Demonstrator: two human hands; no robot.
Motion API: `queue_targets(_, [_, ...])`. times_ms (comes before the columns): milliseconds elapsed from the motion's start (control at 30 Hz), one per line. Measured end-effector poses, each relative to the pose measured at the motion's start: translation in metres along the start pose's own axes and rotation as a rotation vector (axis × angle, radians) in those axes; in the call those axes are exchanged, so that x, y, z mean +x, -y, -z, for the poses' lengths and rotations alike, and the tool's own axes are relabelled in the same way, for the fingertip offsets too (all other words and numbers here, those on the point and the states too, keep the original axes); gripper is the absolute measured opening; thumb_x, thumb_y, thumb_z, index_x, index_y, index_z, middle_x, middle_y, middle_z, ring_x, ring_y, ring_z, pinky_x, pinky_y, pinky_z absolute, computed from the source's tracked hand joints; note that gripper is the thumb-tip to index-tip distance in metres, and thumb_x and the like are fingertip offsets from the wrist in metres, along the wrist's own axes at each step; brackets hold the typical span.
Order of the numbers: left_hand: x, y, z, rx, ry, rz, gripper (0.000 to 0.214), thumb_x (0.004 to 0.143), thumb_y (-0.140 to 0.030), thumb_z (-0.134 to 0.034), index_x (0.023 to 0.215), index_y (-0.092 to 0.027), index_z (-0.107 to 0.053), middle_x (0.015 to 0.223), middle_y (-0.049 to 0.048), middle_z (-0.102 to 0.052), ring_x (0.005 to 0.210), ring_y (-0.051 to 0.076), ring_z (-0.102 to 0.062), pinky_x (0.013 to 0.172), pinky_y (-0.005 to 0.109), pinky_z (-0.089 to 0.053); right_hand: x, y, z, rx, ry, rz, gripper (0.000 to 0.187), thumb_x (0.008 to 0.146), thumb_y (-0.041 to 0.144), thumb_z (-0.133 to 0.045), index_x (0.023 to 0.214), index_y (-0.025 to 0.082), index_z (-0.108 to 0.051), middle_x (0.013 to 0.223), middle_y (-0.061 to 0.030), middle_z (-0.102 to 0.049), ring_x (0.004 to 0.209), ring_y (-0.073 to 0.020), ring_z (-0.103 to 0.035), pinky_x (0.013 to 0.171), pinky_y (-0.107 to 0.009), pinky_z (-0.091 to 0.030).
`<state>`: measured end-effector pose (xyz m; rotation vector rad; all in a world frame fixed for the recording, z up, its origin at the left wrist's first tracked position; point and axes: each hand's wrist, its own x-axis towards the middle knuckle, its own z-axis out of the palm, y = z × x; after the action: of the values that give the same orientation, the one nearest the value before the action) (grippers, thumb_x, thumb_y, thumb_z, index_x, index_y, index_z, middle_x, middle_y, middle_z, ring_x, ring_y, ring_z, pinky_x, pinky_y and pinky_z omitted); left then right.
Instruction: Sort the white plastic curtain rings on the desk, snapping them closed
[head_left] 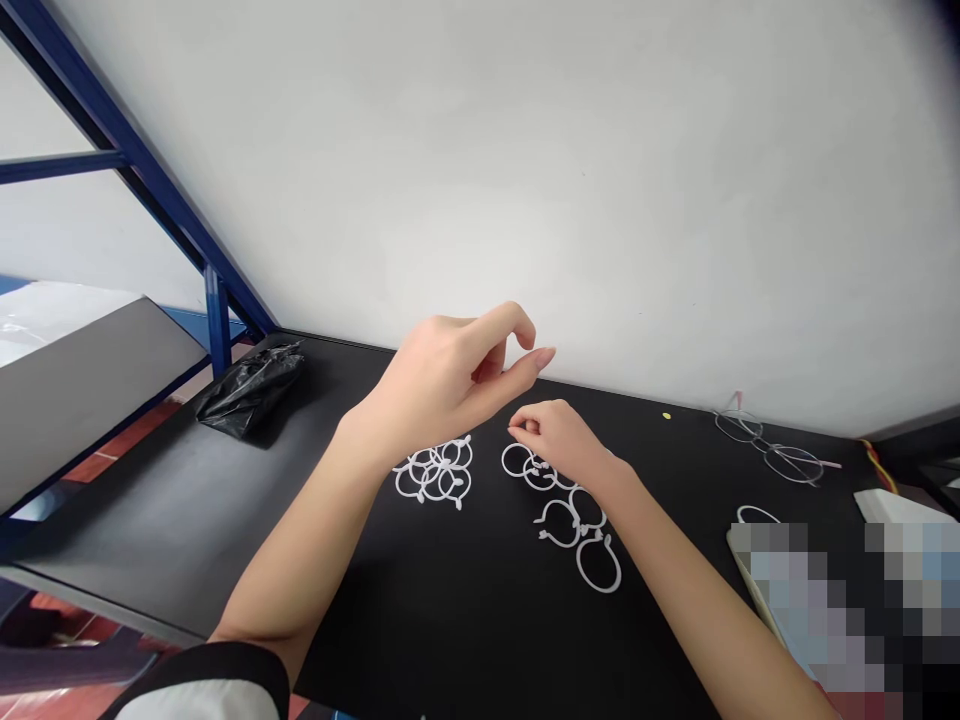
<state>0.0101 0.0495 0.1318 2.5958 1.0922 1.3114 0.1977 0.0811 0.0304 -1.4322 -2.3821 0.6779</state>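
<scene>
My left hand (472, 375) is raised above the black table (450, 640), its index finger bent and a gap between that fingertip and the thumb; nothing shows in it. Partly behind its wrist lies a cluster of overlapping white rings (435, 485) with small clasp-like ends. Lower and to the right, my right hand (559, 435) has its fingers curled in with the thumb against them; whether anything small is between them is hidden. Under and beside it spreads a looser group of white rings (598, 565), several of them with a gap at the clasp.
A crumpled black plastic bag (251, 390) sits at the back left by the blue metal frame (217, 320). Eyeglasses (765, 445) and a small yellow piece (666, 415) lie at the back right. Another ring (757, 514) is near a pixelated object. A white wall (525, 180) stands behind.
</scene>
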Motion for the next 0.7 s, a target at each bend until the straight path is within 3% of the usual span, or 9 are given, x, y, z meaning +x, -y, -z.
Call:
queue_targets(167, [0.0,0.0,-0.001,-0.004,0.01,-0.014,0.013,0.093,-0.027,-0.053,0.083,-0.018,-0.053,0.048,-0.009,-0.044,0.041,0.005,-0.039,0.045,0.017,-0.032,0.0,-0.009,0.0,-0.121,0.159,-0.031,0.013,0.08,0.016,-0.058,0.071,0.017,-0.068,0.06,0.0007,-0.058,0.056,-0.0114,-0.049,0.055,-0.024,-0.031])
queue_targets(333, [-0.001,0.0,-0.002,-0.006,0.018,-0.01,0.015,0.094,-0.027,-0.052,0.082,-0.018,-0.052,0.048,-0.0093,-0.042,0.041,0.005,-0.036,0.045,0.017,-0.03,0.001,-0.006,-0.005,-0.19,0.151,-0.015,0.016,0.081,0.013,-0.056,0.066,0.017,-0.063,0.063,0.0001,-0.058,0.054,-0.0101,-0.046,0.052,-0.024,-0.027])
queue_targets(467, [-0.001,0.0,-0.001,0.0,0.036,-0.007,0.019,0.095,-0.032,-0.052,0.083,-0.018,-0.053,0.048,-0.0087,-0.043,0.041,0.005,-0.037,0.045,0.017,-0.031,-0.004,0.0,0.009,-0.045,-0.015,0.132,0.018,0.087,0.018,-0.055,0.07,0.018,-0.061,0.053,0.0049,-0.047,0.05,-0.0093,-0.041,0.052,-0.023,-0.029])
queue_targets(567, [0.0,0.0,-0.001,0.026,0.088,-0.013,0.029,0.093,-0.046,-0.052,0.087,-0.018,-0.054,0.05,-0.0075,-0.045,0.042,0.006,-0.04,0.045,0.018,-0.031,-0.013,0.01,0.025,0.102,-0.198,0.198,0.019,0.09,0.024,-0.055,0.073,0.019,-0.061,0.052,0.0071,-0.039,0.048,-0.0084,-0.036,0.05,-0.022,-0.031])
queue_targets(700, [0.002,-0.003,-0.007,0.066,0.137,-0.022,0.044,0.091,-0.06,-0.046,0.091,-0.017,-0.054,0.058,-0.0045,-0.051,0.043,0.006,-0.039,0.044,0.019,-0.03,-0.029,0.027,0.043,0.2,-0.458,0.292,0.016,0.092,0.029,-0.057,0.082,0.019,-0.064,0.053,0.0074,-0.043,0.046,-0.007,-0.037,0.047,-0.021,-0.034])
